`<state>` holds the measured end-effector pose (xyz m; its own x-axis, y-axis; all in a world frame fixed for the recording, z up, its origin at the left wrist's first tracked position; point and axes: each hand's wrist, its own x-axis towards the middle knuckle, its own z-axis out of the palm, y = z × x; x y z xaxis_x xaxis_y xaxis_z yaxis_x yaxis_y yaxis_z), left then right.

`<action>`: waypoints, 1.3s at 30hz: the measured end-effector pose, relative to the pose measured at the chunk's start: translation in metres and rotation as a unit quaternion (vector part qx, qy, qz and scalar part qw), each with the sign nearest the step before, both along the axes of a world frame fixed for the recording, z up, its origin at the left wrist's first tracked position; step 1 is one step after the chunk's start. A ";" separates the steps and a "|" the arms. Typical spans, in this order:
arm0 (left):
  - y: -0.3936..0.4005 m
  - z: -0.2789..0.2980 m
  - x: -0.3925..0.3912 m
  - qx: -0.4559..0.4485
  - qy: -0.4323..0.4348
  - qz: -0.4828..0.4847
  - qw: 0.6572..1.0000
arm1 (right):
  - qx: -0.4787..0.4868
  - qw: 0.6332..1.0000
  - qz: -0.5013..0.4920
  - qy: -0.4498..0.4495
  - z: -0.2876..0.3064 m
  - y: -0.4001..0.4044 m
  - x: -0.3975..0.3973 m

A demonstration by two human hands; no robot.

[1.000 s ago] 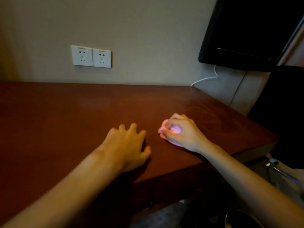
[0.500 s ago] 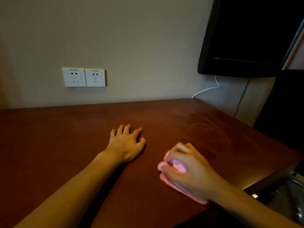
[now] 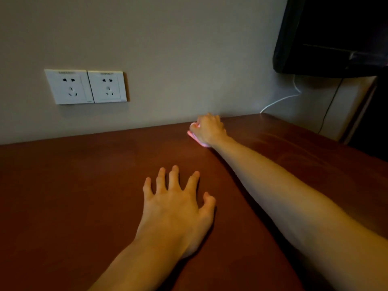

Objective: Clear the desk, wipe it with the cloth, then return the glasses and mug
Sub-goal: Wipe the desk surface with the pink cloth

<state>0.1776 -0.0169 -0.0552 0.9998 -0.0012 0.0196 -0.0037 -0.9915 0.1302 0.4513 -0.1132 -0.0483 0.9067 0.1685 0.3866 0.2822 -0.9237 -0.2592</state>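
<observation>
Reddish-brown wood makes up the desk (image 3: 63, 196), its dim top filling the lower part of the head view. Nearest the front edge, the left hand (image 3: 174, 208) rests palm down on the surface, its fingers (image 3: 173, 175) straight and spread apart, the thumb bent out to the right, holding nothing. Beside it the bare right forearm stretches across the surface toward the back edge. There the right hand (image 3: 209, 130) sits just short of the wall, fingers curled down over a pink cloth (image 3: 194, 137) and pressing it onto the desk; only a strip of the cloth shows at the left side of the hand and under the wrist. Faint streaks gleam on the wood near the back right corner. On the wall (image 3: 178, 59) above the back edge are two white sockets (image 3: 86, 86) side by side, and toward the right a black screen (image 3: 336, 34) hangs, with a white cable (image 3: 279, 100) running down from it to the back right corner.
</observation>
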 end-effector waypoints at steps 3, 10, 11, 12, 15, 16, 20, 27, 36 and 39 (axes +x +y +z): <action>0.001 -0.001 0.002 -0.006 -0.006 0.002 1.000 | -0.034 0.999 -0.024 0.015 0.006 0.011 0.012; 0.003 0.000 0.000 -0.036 -0.008 -0.004 0.999 | -0.008 0.997 0.052 0.052 0.001 -0.026 -0.052; 0.003 0.000 -0.001 -0.037 -0.009 -0.004 0.999 | 0.005 0.996 0.066 0.060 0.001 -0.035 -0.073; 0.002 0.001 -0.003 -0.036 -0.010 -0.003 0.999 | 0.022 0.995 0.079 0.064 0.002 -0.044 -0.098; 0.002 0.001 -0.004 -0.033 -0.003 -0.003 0.999 | 0.072 0.990 0.100 0.071 0.001 -0.066 -0.162; 0.002 0.002 -0.005 -0.034 -0.004 0.000 0.999 | 0.087 0.988 0.103 0.073 0.002 -0.072 -0.183; 0.000 0.005 -0.010 -0.030 0.001 0.004 1.000 | 0.047 0.991 0.107 0.071 0.000 -0.088 -0.241; 0.002 0.003 -0.005 -0.036 0.009 0.004 0.999 | 0.054 0.990 0.123 0.045 -0.005 -0.079 -0.215; 0.003 0.005 -0.004 -0.049 0.003 -0.007 0.999 | 0.052 0.997 0.063 0.004 -0.010 -0.007 -0.031; 0.004 0.003 -0.001 -0.057 0.004 -0.005 0.998 | 0.072 0.997 0.019 0.003 -0.008 0.012 0.011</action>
<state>0.1768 -0.0130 -0.0526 0.9999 -0.0094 0.0124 -0.0121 -0.9703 0.2417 0.4622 -0.1015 -0.0563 0.9031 0.1464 0.4038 0.3145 -0.8656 -0.3896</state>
